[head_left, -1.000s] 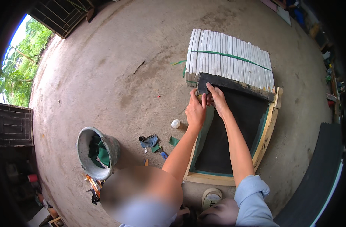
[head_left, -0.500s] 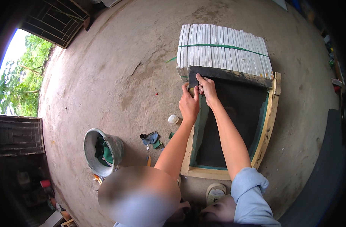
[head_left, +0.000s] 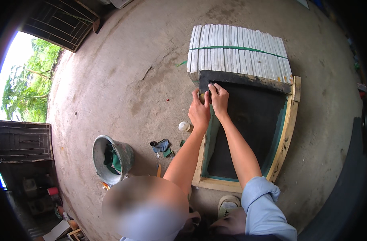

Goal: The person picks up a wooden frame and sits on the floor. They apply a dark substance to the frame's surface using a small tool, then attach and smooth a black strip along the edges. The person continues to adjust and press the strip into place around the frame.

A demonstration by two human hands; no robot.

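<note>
A wooden frame lies flat on the concrete floor, with a dark sheet stretched over it and a green edge showing along its sides. Both my hands are at the frame's far left corner. My left hand rests flat on the left rail, fingers pointing at the corner. Just right of it and touching it, my right hand has bent fingers pinching the sheet's corner. The fingertips hide the corner itself.
A bundle of white slats bound by a green strap lies against the frame's far end. Left of the frame are a small white bottle, a blue rag with small bits and a metal bucket. A barred gate stands far left.
Both hands stay at the same far left corner of the frame. The right fingers have shifted slightly along the sheet's top edge. The view has moved a little.
</note>
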